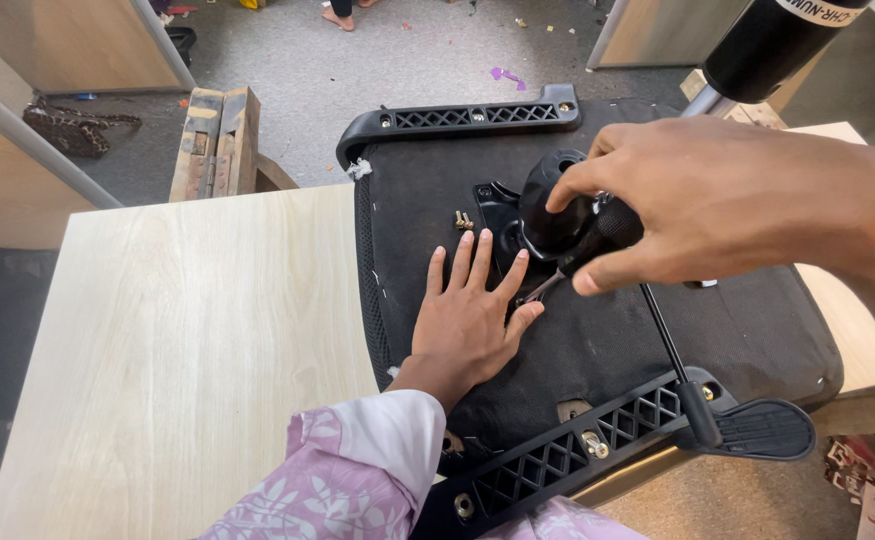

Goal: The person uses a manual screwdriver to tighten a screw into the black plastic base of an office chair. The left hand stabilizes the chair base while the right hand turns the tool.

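The pale wooden tabletop [157, 330] is filling the left half of the frame, with a worn wooden block [215, 140] lying beyond its far edge at upper left. An upturned black chair seat [607, 345] is resting on the table at centre, with latticed black plastic brackets along its far edge [457, 118] and its near edge [567, 450].

I am pressing my left hand [467, 320], in a lilac floral sleeve, flat on the seat fabric at centre. Its fingers are spread and open, closing on nothing. Two small screws [463, 220] are lying loose just beyond my fingertips, beside a black mounting plate [492, 210].

Right of centre, a co-worker's hand [707, 200] is reaching in bare-armed from the right edge. It is wrapping tightly around the black handle of a tool [562, 220], whose metal tip is pointing down between my index finger and thumb. A thin lever rod with a black paddle [757, 430] is running toward lower right, and a black cylinder [777, 40] is standing at upper right. My own right hand is staying outside the frame.
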